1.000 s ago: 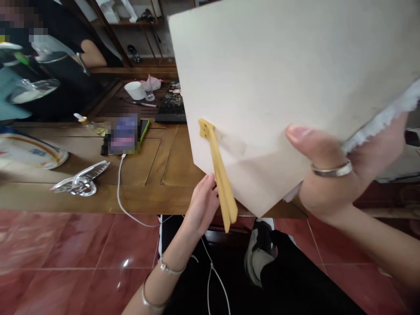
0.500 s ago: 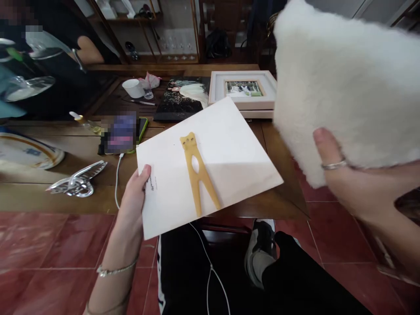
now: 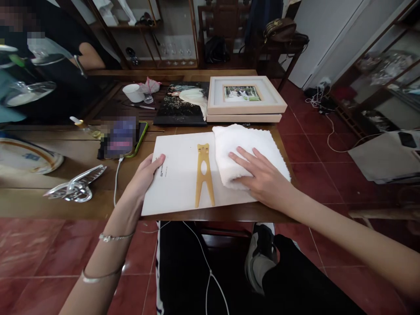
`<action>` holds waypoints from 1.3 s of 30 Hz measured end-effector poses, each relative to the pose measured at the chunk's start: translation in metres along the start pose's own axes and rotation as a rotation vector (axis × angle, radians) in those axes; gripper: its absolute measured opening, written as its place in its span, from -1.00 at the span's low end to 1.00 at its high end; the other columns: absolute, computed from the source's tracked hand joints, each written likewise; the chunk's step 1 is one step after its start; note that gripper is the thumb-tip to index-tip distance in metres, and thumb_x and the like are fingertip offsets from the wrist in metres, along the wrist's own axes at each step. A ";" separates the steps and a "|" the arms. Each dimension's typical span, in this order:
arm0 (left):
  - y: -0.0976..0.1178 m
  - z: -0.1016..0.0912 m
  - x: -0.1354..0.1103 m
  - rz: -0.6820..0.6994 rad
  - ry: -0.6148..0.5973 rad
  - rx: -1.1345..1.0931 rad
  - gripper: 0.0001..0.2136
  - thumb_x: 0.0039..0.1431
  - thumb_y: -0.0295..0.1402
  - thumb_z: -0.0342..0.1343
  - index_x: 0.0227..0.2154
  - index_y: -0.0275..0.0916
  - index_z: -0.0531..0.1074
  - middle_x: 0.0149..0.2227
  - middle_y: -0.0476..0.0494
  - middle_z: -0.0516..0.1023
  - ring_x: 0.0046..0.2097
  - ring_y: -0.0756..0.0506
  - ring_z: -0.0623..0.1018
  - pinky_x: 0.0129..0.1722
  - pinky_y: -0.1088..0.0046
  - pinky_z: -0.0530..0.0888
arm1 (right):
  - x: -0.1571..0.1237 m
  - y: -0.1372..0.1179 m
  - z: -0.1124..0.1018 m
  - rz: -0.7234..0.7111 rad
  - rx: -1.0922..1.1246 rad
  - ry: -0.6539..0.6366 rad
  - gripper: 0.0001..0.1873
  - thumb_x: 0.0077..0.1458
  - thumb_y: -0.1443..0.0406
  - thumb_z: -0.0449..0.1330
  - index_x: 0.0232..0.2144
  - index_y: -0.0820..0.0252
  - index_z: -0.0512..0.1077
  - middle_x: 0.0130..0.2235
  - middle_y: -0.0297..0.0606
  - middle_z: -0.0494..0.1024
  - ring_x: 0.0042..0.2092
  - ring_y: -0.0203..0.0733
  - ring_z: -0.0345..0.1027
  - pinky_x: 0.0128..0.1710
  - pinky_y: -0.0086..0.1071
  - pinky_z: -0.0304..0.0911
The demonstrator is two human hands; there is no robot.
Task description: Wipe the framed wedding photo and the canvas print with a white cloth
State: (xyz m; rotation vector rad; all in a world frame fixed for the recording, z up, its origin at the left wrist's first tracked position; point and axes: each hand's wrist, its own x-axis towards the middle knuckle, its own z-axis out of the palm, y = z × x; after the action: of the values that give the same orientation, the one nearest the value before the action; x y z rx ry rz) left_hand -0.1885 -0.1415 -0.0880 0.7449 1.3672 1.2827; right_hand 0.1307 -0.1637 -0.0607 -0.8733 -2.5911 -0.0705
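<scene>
A white board (image 3: 179, 179) lies flat on the wooden table (image 3: 157, 144), with a yellow wooden stand piece (image 3: 204, 175) on its back. My left hand (image 3: 144, 177) grips the board's left edge, thumb on top. A white fluffy cloth (image 3: 244, 151) rests on the board's right part. My right hand (image 3: 262, 175) lies flat on the cloth with the fingers stretched out.
Behind the board lie two stacked framed photos (image 3: 244, 98) and a dark photo panel (image 3: 182, 103). At the left are a phone on a cable (image 3: 123, 138), a silver hair clip (image 3: 77, 186), a plate (image 3: 28, 155) and a white cup (image 3: 134, 92). Another person (image 3: 39, 48) is at the far left.
The board came down from tilted in the air to flat on the table. My right hand brought the cloth down from the upper right onto the board and flattened out on it.
</scene>
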 end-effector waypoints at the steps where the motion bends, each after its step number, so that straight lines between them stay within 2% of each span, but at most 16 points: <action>1: -0.001 0.001 0.002 -0.031 -0.016 0.032 -0.74 0.11 -0.25 0.33 -0.23 -0.31 0.51 -0.47 0.00 0.62 -0.50 -0.01 0.57 -0.49 0.59 0.49 | -0.002 0.001 0.005 0.013 0.016 0.001 -0.54 0.04 0.64 0.07 -0.18 0.13 0.55 0.29 -0.05 0.31 0.35 0.20 0.01 0.25 0.23 0.12; 3: -0.002 0.002 0.007 -0.084 -0.046 0.113 -0.70 0.12 -0.20 0.32 -0.18 -0.28 0.51 -0.46 0.02 0.62 -0.52 0.00 0.54 -0.53 0.60 0.44 | -0.007 0.004 0.015 0.023 0.050 0.002 -0.52 -0.05 0.67 0.04 -0.20 0.19 0.54 0.30 0.02 0.28 0.36 0.22 -0.04 0.26 0.23 0.10; 8: -0.002 0.004 0.012 -0.056 -0.038 0.247 -0.56 -0.02 -0.06 0.35 -0.19 -0.29 0.52 -0.45 -0.08 0.61 -0.52 -0.05 0.51 -0.55 0.52 0.40 | -0.014 0.012 0.027 -0.003 0.069 0.003 -0.51 -0.10 0.65 0.01 -0.21 0.19 0.52 0.29 0.05 0.28 0.38 0.17 -0.14 0.27 0.26 0.03; 10: 0.003 0.007 0.010 -0.004 -0.052 0.365 -0.52 -0.12 -0.03 0.38 -0.23 -0.30 0.54 -0.40 -0.15 0.62 -0.48 -0.09 0.53 -0.54 0.50 0.40 | -0.014 0.014 0.027 0.002 0.060 0.004 -0.53 -0.10 0.65 0.00 -0.24 0.20 0.51 0.29 0.05 0.29 0.38 0.15 -0.14 0.27 0.25 0.04; 12: 0.010 0.011 0.006 0.065 -0.054 0.546 -0.49 -0.26 -0.09 0.45 -0.25 -0.30 0.55 -0.31 -0.21 0.64 -0.39 -0.15 0.56 -0.49 0.46 0.41 | -0.013 0.015 0.027 -0.001 0.049 0.007 -0.55 -0.10 0.65 0.00 -0.26 0.23 0.51 0.27 0.10 0.30 0.37 0.17 -0.11 0.26 0.26 0.05; 14: 0.017 0.014 0.004 0.158 0.005 0.738 -0.45 -0.36 -0.14 0.49 -0.24 -0.30 0.56 -0.25 -0.24 0.64 -0.31 -0.21 0.56 -0.43 0.43 0.41 | -0.013 0.016 0.027 -0.004 0.049 0.011 -0.55 -0.11 0.65 0.00 -0.25 0.24 0.50 0.27 0.13 0.30 0.37 0.18 -0.10 0.26 0.26 0.06; 16: 0.021 0.017 0.002 0.236 0.034 0.891 -0.45 -0.33 -0.07 0.47 -0.25 -0.29 0.57 -0.29 -0.22 0.63 -0.32 -0.22 0.54 -0.42 0.40 0.39 | -0.014 0.017 0.029 0.007 0.064 0.017 -0.52 -0.13 0.65 0.00 -0.22 0.22 0.50 0.28 0.09 0.29 0.38 0.16 -0.11 0.26 0.26 0.04; 18: 0.020 0.017 0.002 0.308 0.014 0.970 -0.51 -0.24 0.00 0.41 -0.30 -0.26 0.57 -0.39 -0.17 0.60 -0.39 -0.20 0.51 -0.45 0.40 0.36 | -0.015 0.019 0.031 0.024 0.094 0.029 -0.50 -0.13 0.64 0.01 -0.20 0.20 0.50 0.30 0.03 0.28 0.39 0.14 -0.12 0.28 0.28 0.00; 22: 0.010 0.012 0.002 0.449 0.012 1.006 -0.63 -0.12 0.02 0.35 -0.41 -0.18 0.52 -0.51 -0.08 0.51 -0.43 -0.17 0.46 -0.44 0.39 0.34 | -0.016 0.023 0.034 0.016 0.134 0.069 -0.54 -0.11 0.62 0.03 -0.20 0.21 0.50 0.30 0.05 0.27 0.38 0.14 -0.09 0.29 0.28 -0.02; 25: 0.001 0.008 0.000 0.502 0.057 1.069 -0.64 -0.06 0.01 0.32 -0.42 -0.18 0.48 -0.45 -0.13 0.50 -0.33 -0.23 0.50 -0.30 0.31 0.41 | -0.016 0.025 0.035 0.008 0.146 0.095 -0.56 -0.10 0.61 0.03 -0.21 0.24 0.50 0.29 0.08 0.28 0.37 0.15 -0.04 0.29 0.26 -0.02; 28: -0.008 0.008 -0.004 0.558 0.045 1.013 -0.67 0.01 -0.04 0.28 -0.31 -0.18 0.49 -0.29 -0.20 0.56 -0.18 -0.31 0.54 -0.09 0.17 0.44 | -0.016 0.025 0.035 0.016 0.153 0.108 -0.56 -0.10 0.61 0.03 -0.21 0.23 0.51 0.29 0.05 0.28 0.37 0.14 -0.02 0.30 0.26 -0.03; 30: -0.013 0.009 -0.008 0.596 0.033 0.956 -0.68 0.04 -0.08 0.25 -0.23 -0.16 0.49 -0.11 -0.26 0.57 0.00 -0.37 0.50 0.07 0.05 0.38 | -0.016 0.025 0.036 0.016 0.142 0.108 -0.54 -0.10 0.61 0.02 -0.21 0.21 0.51 0.29 0.03 0.29 0.37 0.12 -0.02 0.30 0.24 -0.02; 33: -0.020 0.008 -0.012 0.604 0.017 0.956 -0.63 0.08 -0.08 0.20 -0.14 -0.21 0.50 0.12 -0.36 0.47 0.19 -0.43 0.38 0.21 -0.07 0.25 | -0.016 0.025 0.036 0.008 0.127 0.105 -0.54 -0.11 0.62 0.02 -0.20 0.25 0.50 0.28 0.09 0.30 0.37 0.13 -0.01 0.30 0.24 -0.01; 36: -0.025 0.007 -0.012 0.607 -0.026 0.963 -0.56 0.11 -0.07 0.16 -0.04 -0.27 0.48 0.23 -0.43 0.36 0.27 -0.44 0.31 0.27 -0.07 0.18 | -0.016 0.026 0.035 0.003 0.122 0.095 -0.54 -0.12 0.62 0.02 -0.20 0.26 0.50 0.27 0.13 0.30 0.37 0.15 -0.02 0.28 0.27 -0.01; 39: -0.029 0.006 -0.010 0.611 -0.069 0.913 -0.52 0.11 -0.09 0.18 0.03 -0.24 0.45 0.29 -0.38 0.28 0.32 -0.40 0.25 0.32 -0.02 0.12 | -0.016 0.026 0.033 0.022 0.130 0.078 -0.53 -0.12 0.62 0.02 -0.21 0.22 0.51 0.29 0.04 0.29 0.37 0.13 -0.02 0.29 0.27 -0.02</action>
State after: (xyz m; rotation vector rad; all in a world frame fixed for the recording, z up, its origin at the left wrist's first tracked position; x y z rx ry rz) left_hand -0.1737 -0.1560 -0.1120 1.9249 1.7330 1.0011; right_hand 0.1459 -0.1461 -0.0995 -0.8353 -2.4827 0.0682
